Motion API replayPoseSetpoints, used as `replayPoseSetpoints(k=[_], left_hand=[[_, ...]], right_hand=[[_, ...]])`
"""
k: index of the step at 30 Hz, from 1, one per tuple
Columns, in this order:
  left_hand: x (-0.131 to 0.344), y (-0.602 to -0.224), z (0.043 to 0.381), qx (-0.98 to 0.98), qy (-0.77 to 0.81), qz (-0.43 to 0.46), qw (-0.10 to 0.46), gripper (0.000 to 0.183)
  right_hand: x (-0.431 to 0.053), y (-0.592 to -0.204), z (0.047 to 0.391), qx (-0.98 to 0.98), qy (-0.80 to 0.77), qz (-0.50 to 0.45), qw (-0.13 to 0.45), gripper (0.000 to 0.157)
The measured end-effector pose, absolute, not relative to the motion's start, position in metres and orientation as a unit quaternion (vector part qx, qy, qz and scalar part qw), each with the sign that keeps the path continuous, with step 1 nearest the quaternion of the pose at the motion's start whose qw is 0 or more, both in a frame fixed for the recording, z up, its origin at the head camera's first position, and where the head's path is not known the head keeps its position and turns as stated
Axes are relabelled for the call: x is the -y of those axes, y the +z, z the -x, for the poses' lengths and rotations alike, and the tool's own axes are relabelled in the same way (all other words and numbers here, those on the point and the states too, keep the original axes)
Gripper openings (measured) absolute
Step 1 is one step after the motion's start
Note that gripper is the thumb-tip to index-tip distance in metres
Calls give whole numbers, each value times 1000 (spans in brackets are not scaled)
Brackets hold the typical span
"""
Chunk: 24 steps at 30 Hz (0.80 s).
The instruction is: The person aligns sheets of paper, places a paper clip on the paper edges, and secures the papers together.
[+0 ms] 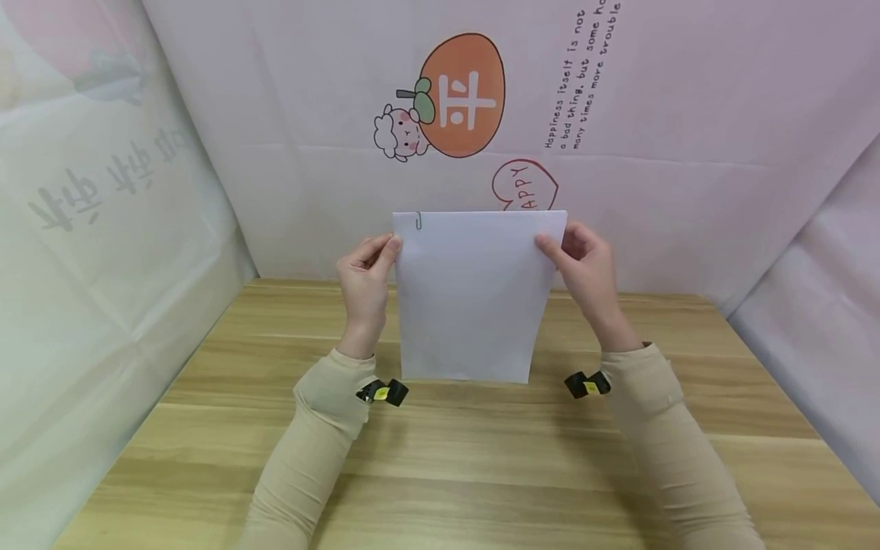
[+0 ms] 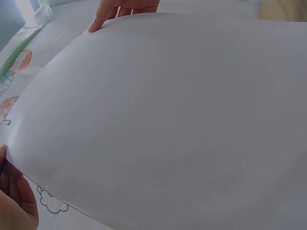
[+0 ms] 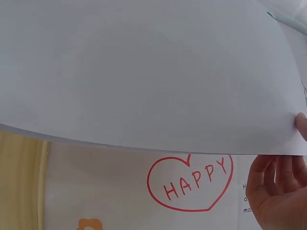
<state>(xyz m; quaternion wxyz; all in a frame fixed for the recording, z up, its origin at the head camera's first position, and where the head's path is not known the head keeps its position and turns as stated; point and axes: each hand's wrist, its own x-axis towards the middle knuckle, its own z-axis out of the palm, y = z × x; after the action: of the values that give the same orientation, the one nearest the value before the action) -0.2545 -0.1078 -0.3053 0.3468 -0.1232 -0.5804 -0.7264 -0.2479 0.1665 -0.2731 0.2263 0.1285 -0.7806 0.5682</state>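
Observation:
White paper [image 1: 470,305], apparently a thin stack of sheets, is held upright above the table in the head view. A green paper clip [image 1: 418,221] sits on its top edge near the left corner; the left wrist view shows the clip [image 2: 6,122] too. My left hand [image 1: 367,279] pinches the paper's left edge near the top, between thumb and fingers. On the opposite edge my right hand [image 1: 587,271] pinches the upper right, its thumb lying on the front face. In the right wrist view, fingers of the right hand [image 3: 280,184] curl behind the paper [image 3: 144,81].
A wood-grain table [image 1: 454,458] lies below the paper. Behind it hangs a white cloth [image 1: 309,92] printed with an orange fruit, a red heart and lettering. More white cloth [image 1: 124,252] closes off the left side, and another stretch [image 1: 818,283] the right.

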Motion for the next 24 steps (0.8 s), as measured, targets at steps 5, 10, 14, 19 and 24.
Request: replayPoseSetpoints(k=[5,10,14,19,24], left_hand=[[108,-305,254,582,-722,125,351,24],[108,-306,255,585,-722,120,350,24],[109,-306,256,586,-722,114,350,24],[110,-308,256,589,-720,114,349,25],[111,-309,256,592,-715,121,352,25]], right_hand=[[-170,-284,256,783,571,-127,212,32],[-174,-297,261,794,564,-120,193,39],[-176,-303,261,803,558,-116,176,41],[-178,-308,261,812,547,-119,167,41],[-179,-311,261,820,533,-127,163,40]])
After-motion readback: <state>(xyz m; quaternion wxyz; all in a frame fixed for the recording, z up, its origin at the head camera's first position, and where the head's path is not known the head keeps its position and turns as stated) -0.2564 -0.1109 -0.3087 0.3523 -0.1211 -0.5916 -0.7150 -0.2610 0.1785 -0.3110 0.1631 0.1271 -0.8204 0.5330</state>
